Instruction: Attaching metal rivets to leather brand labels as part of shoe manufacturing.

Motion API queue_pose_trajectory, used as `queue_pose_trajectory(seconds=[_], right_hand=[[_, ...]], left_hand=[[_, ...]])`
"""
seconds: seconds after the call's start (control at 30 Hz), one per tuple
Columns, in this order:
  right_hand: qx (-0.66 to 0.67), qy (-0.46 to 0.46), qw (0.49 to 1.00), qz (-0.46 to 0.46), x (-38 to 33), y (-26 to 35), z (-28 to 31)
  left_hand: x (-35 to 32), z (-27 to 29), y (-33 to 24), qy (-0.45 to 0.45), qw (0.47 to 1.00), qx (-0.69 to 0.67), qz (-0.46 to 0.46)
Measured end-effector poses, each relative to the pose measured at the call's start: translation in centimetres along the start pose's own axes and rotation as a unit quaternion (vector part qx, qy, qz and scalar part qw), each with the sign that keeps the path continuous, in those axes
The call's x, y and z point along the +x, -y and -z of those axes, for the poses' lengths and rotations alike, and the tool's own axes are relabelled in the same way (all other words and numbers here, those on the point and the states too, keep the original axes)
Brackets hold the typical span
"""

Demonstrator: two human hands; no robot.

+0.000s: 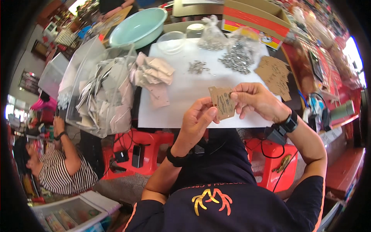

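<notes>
Above the near edge of the white work surface, my left hand (201, 115) grips a small brown cardboard card (223, 103) with printing and punched holes. My right hand (253, 99) is closed in a pinch at the card's upper right edge. Whatever sits between its thumb and forefinger is too small to make out. Beyond the hands lie a small heap of silvery metal pieces (198, 67) and a larger pile of metal pieces (236, 58) spilling from a clear plastic bag. To the right is a stack of brown cards (273, 75); to the left, a pile of pale cards (154, 74).
A clear plastic bin (73, 83) full of pale cards stands at left. Behind are a light-blue basin (141, 29), a clear round tub (171, 42), a bag of metal pieces (212, 36) and a cardboard box (255, 19). Red stools (152, 145) stand below; another person (63, 166) is at left.
</notes>
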State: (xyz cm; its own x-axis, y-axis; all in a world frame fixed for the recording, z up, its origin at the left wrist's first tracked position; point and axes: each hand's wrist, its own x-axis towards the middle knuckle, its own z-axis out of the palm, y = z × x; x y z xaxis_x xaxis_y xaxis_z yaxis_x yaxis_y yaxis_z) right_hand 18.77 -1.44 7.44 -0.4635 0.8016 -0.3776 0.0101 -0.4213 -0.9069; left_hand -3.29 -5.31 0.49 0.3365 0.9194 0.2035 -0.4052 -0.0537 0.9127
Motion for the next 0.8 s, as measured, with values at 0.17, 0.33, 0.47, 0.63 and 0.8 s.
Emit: queue_pose_trajectory(seconds=[0.17,0.33,0.47,0.63,0.8], right_hand=[[-0.042,0.072,0.996,-0.014,3.2,0.0,-5.3],[-0.246,0.084,0.959,0.111,8.7,0.6,-7.3],[-0.503,-0.027,0.792,0.344,14.0,0.4,-7.3],[-0.544,-0.065,0.737,0.396,18.9,-0.3,-7.7],[-0.638,-0.019,0.709,0.299,19.8,0.9,-8.1]], left_hand=[[-2.4,1.8,-0.7,-0.086,0.996,-0.008,0.023],[-5.3,5.0,-1.5,-0.176,0.983,-0.049,0.03],[-6.0,6.4,-1.3,-0.181,0.982,-0.05,0.023],[-6.6,6.8,-1.6,-0.201,0.978,-0.049,0.023],[-6.6,7.0,-1.6,-0.205,0.978,-0.041,0.024]])
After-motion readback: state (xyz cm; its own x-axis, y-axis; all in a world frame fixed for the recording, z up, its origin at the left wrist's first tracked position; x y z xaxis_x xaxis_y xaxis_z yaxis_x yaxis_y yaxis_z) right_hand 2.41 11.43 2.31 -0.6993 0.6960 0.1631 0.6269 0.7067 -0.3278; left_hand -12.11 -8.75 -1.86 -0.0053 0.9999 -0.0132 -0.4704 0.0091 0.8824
